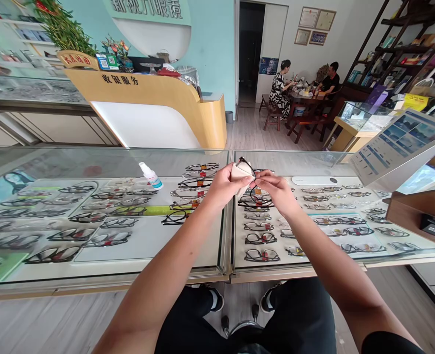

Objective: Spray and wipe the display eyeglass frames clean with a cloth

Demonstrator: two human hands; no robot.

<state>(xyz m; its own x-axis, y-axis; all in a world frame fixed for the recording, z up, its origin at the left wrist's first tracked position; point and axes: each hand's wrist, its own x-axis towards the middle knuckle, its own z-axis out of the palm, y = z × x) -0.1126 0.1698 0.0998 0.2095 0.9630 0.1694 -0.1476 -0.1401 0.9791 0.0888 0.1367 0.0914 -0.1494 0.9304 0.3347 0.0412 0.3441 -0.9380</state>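
Above the glass counter, both my hands are closed on a pair of dark-framed eyeglasses (242,160). My left hand (225,186) pinches a pale folded cloth (242,172) around one lens. The frame's other side is gripped by the fingers of my right hand (272,187), and a thin dark temple arm hangs below them. A white spray bottle (151,175) with a blue and pink label stands on the counter top, left of my left hand.
The glass display counter (227,268) spans the front, with rows of eyeglasses inside. A tilted leaflet board (402,147) and a brown wooden box (422,216) stand at the right. Beyond are a cashier desk (158,105) and two people seated at a table (306,98).
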